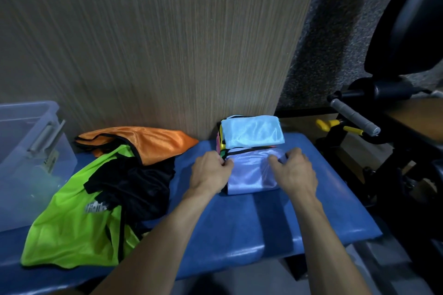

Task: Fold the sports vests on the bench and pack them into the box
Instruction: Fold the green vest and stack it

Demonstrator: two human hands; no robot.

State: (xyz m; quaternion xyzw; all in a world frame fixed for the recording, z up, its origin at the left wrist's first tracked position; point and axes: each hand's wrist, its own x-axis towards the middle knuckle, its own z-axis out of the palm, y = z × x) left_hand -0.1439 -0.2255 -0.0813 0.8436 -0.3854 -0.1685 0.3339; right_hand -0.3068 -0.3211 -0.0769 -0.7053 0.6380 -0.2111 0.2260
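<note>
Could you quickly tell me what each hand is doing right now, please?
Left hand: fingers pinch the left edge of the folded lilac vest.
Right hand: fingers curl over the same vest's right edge.

box [28, 141] left of unfolded vests [100, 189]; folded vests [251, 151] right.

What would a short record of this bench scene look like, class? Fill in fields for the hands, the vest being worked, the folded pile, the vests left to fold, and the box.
left hand: pinches left edge of the lilac vest
right hand: grips its right edge
folded pile: light blue vest on top, behind the lilac vest
unfolded vests: green vest, black vest, orange vest
box: clear plastic, far left on the bench
</note>
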